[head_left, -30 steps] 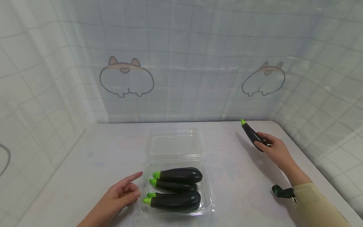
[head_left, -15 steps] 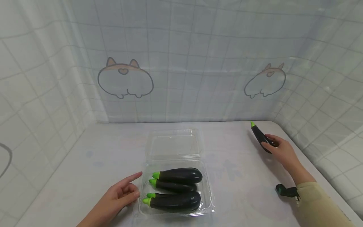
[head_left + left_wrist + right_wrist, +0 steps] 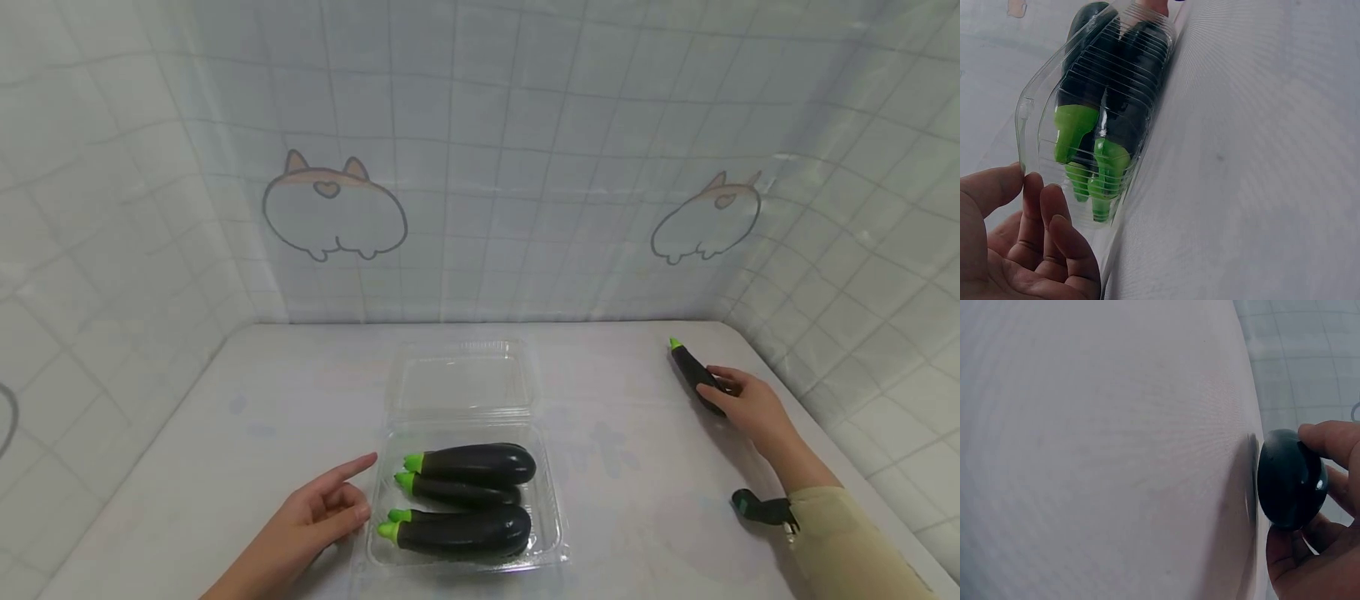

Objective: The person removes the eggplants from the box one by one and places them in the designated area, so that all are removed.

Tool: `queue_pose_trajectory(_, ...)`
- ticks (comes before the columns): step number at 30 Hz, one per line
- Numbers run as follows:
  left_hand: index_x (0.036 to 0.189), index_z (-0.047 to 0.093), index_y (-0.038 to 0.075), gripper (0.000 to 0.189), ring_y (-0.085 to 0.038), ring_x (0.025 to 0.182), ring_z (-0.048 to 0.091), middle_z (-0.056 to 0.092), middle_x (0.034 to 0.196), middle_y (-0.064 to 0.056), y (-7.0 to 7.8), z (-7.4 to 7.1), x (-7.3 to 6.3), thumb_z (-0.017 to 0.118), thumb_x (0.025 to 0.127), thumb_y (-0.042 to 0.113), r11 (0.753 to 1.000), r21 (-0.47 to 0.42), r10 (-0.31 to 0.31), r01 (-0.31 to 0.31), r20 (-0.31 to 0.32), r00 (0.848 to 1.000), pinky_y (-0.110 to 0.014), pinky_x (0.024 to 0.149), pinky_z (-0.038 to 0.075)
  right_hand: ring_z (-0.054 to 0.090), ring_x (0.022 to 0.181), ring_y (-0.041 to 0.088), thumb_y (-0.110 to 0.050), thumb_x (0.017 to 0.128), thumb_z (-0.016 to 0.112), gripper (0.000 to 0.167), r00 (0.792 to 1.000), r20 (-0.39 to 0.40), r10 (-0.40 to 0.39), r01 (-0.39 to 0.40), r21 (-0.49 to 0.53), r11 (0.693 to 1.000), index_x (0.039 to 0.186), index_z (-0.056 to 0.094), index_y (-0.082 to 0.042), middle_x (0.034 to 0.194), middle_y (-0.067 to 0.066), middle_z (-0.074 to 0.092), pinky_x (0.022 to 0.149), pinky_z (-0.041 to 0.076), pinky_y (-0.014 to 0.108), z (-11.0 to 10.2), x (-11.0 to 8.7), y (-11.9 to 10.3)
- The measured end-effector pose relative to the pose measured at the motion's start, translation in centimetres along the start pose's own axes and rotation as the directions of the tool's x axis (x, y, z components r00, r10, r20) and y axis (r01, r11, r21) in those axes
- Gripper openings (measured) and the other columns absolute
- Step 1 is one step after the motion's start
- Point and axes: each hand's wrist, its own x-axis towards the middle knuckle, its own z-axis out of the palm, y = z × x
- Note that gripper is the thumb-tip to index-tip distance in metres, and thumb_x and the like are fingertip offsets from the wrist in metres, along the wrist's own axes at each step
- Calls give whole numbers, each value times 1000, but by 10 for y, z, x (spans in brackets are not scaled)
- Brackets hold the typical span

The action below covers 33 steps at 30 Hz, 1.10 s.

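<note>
My right hand [image 3: 753,410] holds a dark eggplant [image 3: 688,368] low over the back right of the table, its green stem pointing away to the back left. The right wrist view shows the rounded end of this eggplant [image 3: 1291,478] between thumb and fingers, close to the table surface. A clear plastic clamshell container [image 3: 551,508] lies in front with its lid [image 3: 461,387] folded back. Inside are several eggplants [image 3: 465,533], green stems to the left. My left hand [image 3: 315,512] is at the container's left edge, its thumb and a finger pinching the rim [image 3: 1022,140].
White table [image 3: 300,392] with a white gridded curtain [image 3: 480,208] behind it and along both sides. Next to the right sleeve [image 3: 847,542] hangs a small dark device [image 3: 761,507].
The right hand has carried its eggplant to the right and lowered it towards the table. My left hand and the container have stayed in place.
</note>
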Motion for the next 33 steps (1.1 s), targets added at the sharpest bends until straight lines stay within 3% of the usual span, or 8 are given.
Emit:
queue_pose_trajectory(5,155,30,7,63,-11,82,56,61,100,-14,0,0,0,60,100,19,1000,5,11,-11,5,1000,-28,71,49,49,117,46,-46,99,57,71,1000,13,3,-3,-11,1000,145,41,5,138,36,45,87,45,52,-1,-1,3)
queue_pose_trajectory(19,155,29,6,64,-11,82,56,60,98,-13,0,0,-2,60,100,18,1000,15,17,-17,9,1000,-28,71,50,39,126,52,-51,100,50,77,997,57,54,-55,21,998,150,33,5,144,38,35,95,38,60,-3,-2,2)
queue_pose_trajectory(33,155,30,6,63,-11,81,56,60,98,-13,0,0,-3,60,100,18,999,23,22,-22,5,1000,-28,70,49,35,130,54,-51,99,54,81,996,80,51,-55,42,998,153,26,3,145,38,32,97,36,63,-4,-2,1)
